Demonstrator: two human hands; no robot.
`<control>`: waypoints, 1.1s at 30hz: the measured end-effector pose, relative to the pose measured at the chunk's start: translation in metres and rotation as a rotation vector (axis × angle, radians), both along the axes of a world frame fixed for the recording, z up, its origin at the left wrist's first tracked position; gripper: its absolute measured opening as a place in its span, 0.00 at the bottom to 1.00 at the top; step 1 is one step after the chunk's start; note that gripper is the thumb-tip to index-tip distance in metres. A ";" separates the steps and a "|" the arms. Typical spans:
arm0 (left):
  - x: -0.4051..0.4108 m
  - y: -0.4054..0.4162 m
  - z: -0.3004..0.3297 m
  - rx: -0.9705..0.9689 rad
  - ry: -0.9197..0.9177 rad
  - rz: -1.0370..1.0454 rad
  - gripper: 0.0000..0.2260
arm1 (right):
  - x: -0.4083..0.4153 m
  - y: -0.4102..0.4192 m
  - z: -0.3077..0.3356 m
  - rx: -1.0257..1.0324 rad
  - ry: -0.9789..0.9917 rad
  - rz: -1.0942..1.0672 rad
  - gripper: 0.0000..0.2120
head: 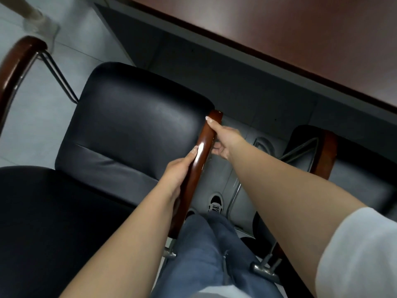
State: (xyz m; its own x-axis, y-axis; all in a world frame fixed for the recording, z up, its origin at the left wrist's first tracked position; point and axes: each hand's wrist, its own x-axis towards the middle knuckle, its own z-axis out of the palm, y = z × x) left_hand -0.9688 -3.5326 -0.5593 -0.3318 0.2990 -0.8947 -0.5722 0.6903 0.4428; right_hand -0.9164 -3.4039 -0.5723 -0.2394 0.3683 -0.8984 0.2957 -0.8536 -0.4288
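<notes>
Chair (133, 117) stood beside counter (300, 35), seat not yet tucked under. Hold judged secured; shifting and placing left to do. Left grip (177, 171) clamped round middle of wooden armrest (192, 183), thumb laid along top. Right grip (225, 138) clamped nearer front end, fingers curled beneath. Both forearms stretched forward and down.

Single head-worn view — faces steeply down, close above armrest (191, 186); table (300, 29) upper right — frame seemingly tilted.

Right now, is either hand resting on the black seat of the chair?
No, the left hand and the right hand both grip the wooden armrest beside the black seat.
</notes>
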 end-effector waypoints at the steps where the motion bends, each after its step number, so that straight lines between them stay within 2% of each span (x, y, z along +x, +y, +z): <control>1: -0.002 0.003 -0.001 0.007 0.001 0.008 0.19 | -0.005 0.003 0.000 0.007 -0.001 -0.006 0.17; 4: -0.008 0.009 -0.003 0.006 0.005 0.035 0.19 | -0.013 0.007 -0.002 0.032 -0.016 -0.007 0.22; 7: -0.005 0.006 -0.002 -0.010 0.007 0.037 0.20 | -0.011 0.005 -0.004 0.045 -0.025 0.002 0.16; 13: 0.004 -0.004 0.003 -0.065 0.101 -0.050 0.25 | -0.004 -0.013 0.004 0.027 0.014 -0.003 0.12; 19: 0.013 -0.023 0.002 -0.080 0.131 -0.102 0.23 | 0.011 -0.028 0.002 0.049 0.040 -0.022 0.10; 28: 0.035 -0.053 0.004 -0.061 0.148 -0.125 0.20 | 0.042 -0.050 0.002 0.027 0.014 -0.109 0.16; 33: 0.039 -0.079 0.000 -0.102 0.103 -0.160 0.24 | 0.055 -0.081 0.002 -0.063 -0.001 0.010 0.25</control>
State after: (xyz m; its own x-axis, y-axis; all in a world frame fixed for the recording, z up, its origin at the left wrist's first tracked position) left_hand -0.9302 -3.6112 -0.5593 -0.3784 0.2650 -0.8869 -0.4075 0.8126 0.4167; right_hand -0.8612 -3.4853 -0.5707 -0.2417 0.3086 -0.9200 0.3053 -0.8757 -0.3740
